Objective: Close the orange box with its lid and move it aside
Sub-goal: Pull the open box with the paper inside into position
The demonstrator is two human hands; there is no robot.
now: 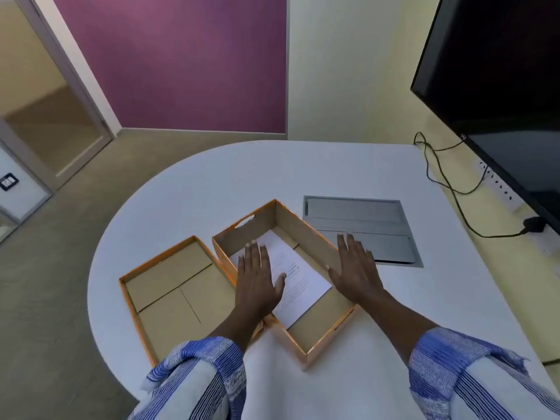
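Observation:
The orange box stands open in the middle of the white table, brown cardboard inside, turned at an angle. A white printed sheet lies flat on its floor. Its lid rests upside down on the table, touching the box's left side. My left hand is spread flat, palm down, over the left part of the sheet inside the box. My right hand hovers flat with fingers apart over the box's right wall. Neither hand holds anything.
A grey metal cable hatch is set into the table just behind and right of the box. A black monitor hangs at the right, with black cables and a plug near the table's right edge. The table's left edge is rounded.

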